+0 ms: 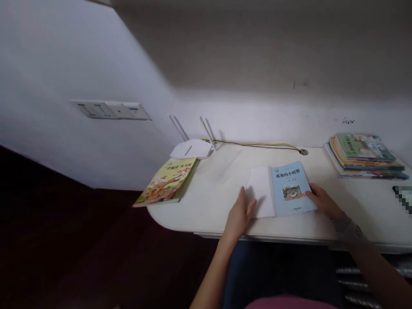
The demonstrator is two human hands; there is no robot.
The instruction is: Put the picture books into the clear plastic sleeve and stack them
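An open picture book lies at the front of the white desk. Its right side is a light blue page with a Chinese title and a small picture; the left side is blank white. My left hand is at the left edge of the book, thumb over the white side and the other fingers along the outer edge. With thumb on top, my right hand pinches the right edge of the blue page, its remaining fingers partly hidden. A dark band circles my right wrist.
A yellow-green picture book overhangs the desk's rounded left end, beside a white router with raised antennas. Cables run along the wall to a desk hole. Several stacked books stand at right, near a pixelated dark object.
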